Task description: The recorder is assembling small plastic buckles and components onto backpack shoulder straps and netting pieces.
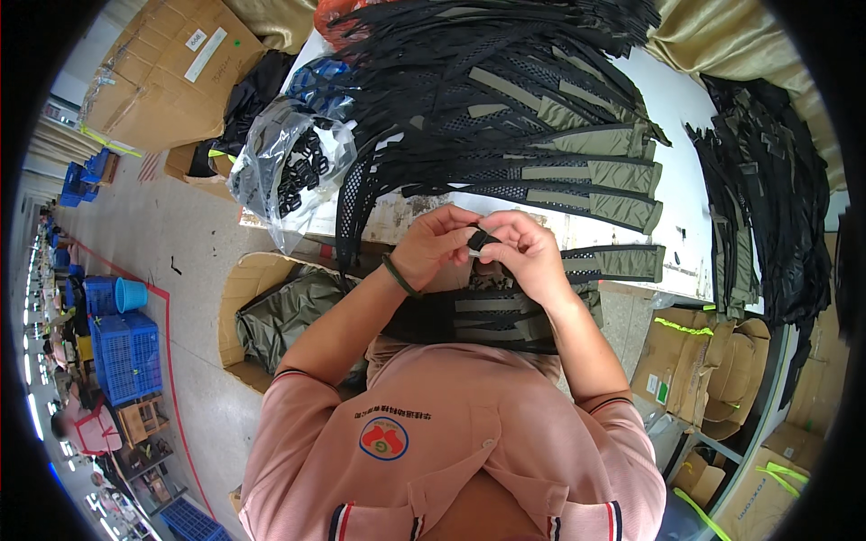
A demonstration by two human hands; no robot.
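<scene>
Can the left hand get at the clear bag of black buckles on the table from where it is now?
Probably yes: the bag of buckles lies open up and left of the left hand, nothing between, though that hand now pinches a small black buckle.

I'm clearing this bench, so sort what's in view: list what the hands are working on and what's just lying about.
In hand:
- left hand and right hand, both pinching a small black buckle
- olive and black strap leading from it
- fanned pile of straps
- clear bag of black buckles

Lying about:
- cardboard boxes
- blue crates
- blue bucket
</scene>
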